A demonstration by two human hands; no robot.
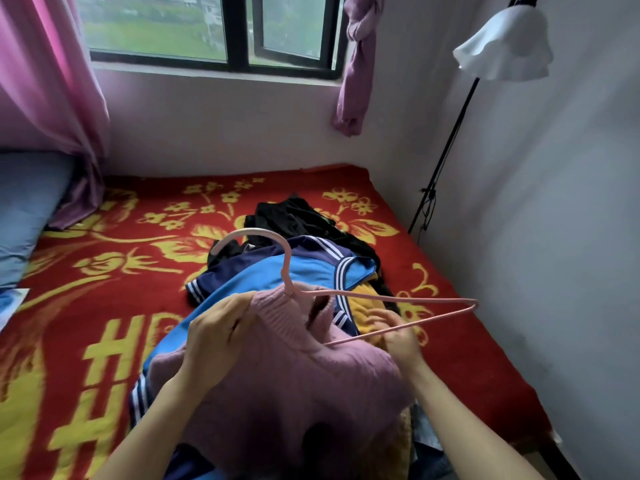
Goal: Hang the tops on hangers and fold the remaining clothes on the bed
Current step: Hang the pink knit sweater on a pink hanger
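Item in hand: the left hand [216, 332] is pinching the ribbed collar of a pink knitted sweater [291, 386], fingers closed on the knit at the neck opening. The right hand [398, 336] is gripping the lower bar of a pink hanger [381, 303], fingers curled round the thin rod. One arm of the hanger is sitting inside the neck opening; the other arm is sticking out clear to the right, and the hook is pointing up and left.

Status, as judged: this top is only partly on its hanger; one shoulder is yet to be seated, and it is not hanging anywhere.

Beneath the sweater: a blue and navy jacket with white stripes [277, 271] is lying spread and unfolded. Just beside it a yellow garment [363, 306] is lying crumpled. Beyond, a heap of black clothes [298, 216] is lying unsorted.

All are resting on the bed's red and yellow blanket [114, 258]. No folded stack or finished hanger is showing, so most of the work appears to be remaining.
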